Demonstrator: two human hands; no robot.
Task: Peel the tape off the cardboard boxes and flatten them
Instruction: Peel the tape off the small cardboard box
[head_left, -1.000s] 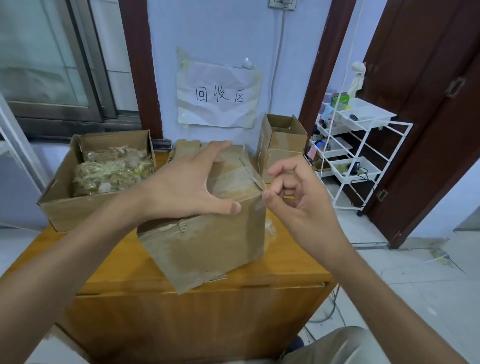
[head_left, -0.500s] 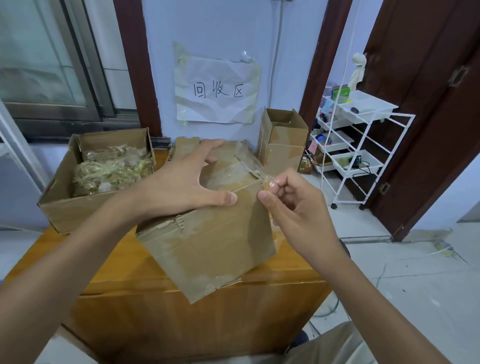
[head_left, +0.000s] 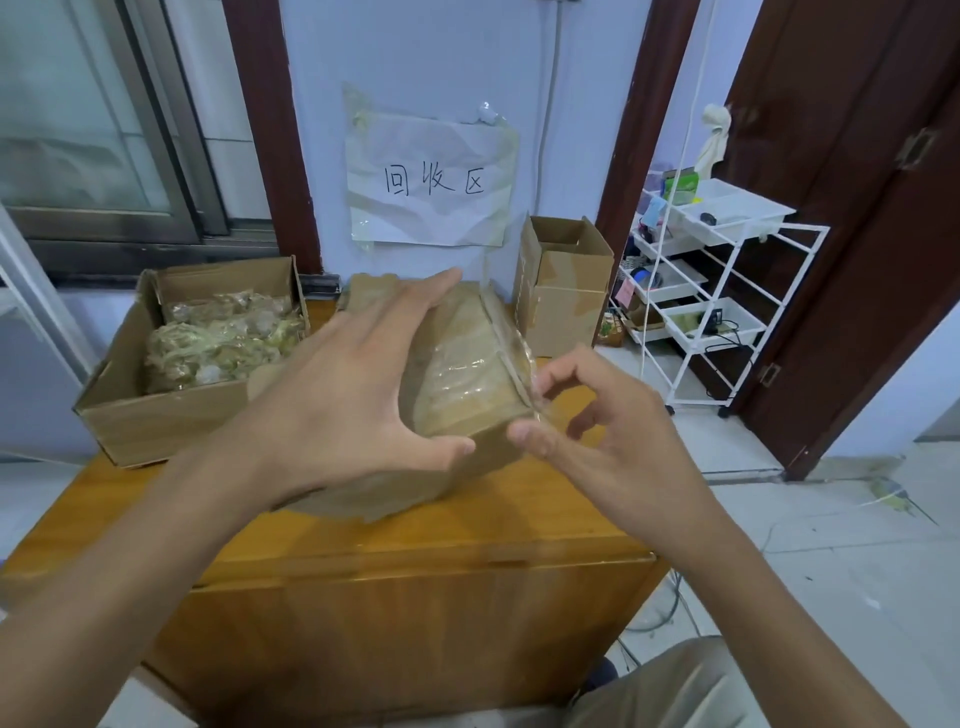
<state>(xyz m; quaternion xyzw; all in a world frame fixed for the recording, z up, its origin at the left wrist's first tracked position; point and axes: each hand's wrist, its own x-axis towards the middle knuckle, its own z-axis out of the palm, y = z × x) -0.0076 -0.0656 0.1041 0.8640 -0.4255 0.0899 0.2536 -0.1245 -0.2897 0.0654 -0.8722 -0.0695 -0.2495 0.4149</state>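
On wooden cabinet (head_left: 519, 525), left hand (head_left: 348, 395) spreads over tilted box (head_left: 467, 379); right hand (head_left: 602, 431) pinches its tape (head_left: 524, 364).

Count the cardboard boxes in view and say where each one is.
3. A taped brown cardboard box under both hands at the middle of the wooden table; an open box of crumpled tape at its left; an open empty box behind, right. Others may be hidden.

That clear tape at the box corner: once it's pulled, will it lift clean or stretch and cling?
Probably floppy: the tape looks thin, clear and wrinkled over the taped box. It may cling to the right hand working at the corner. The left hand bracing the box should stop it sliding.
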